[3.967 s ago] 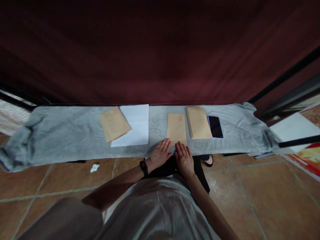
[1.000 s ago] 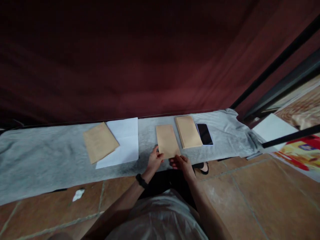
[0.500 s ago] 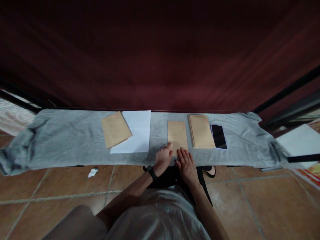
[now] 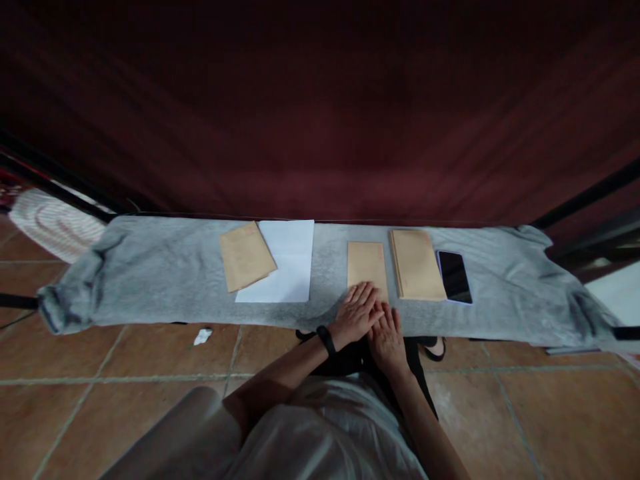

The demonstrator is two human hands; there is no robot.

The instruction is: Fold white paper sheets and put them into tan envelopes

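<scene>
A single brown paper envelope (image 4: pixel 366 261) lies flat on the grey cloth in front of me. My left hand (image 4: pixel 357 311) rests on its lower part, palm down with the fingers stretched out. Beside it my right hand (image 4: pixel 387 337) lies at the envelope's lower right edge, its fingers extended and partly touching the left hand. Neither hand grasps anything. Just to the right is a stack of brown envelopes (image 4: pixel 419 265). On the left, more brown envelopes (image 4: pixel 247 257) overlap the white paper (image 4: pixel 287 260).
A smartphone (image 4: pixel 455 277) with a dark screen touches the envelope stack's right side. Grey cloth (image 4: pixel 160 273) covers the narrow table, with a dark red curtain (image 4: pixel 320 133) behind. A crumpled white scrap (image 4: pixel 203 336) lies on the tiled floor. Dark frame bars stand at both sides.
My left hand has gone from a pointing finger at the envelope's left edge to lying flat across its lower part, against my right hand. The whole view has shifted slightly.
</scene>
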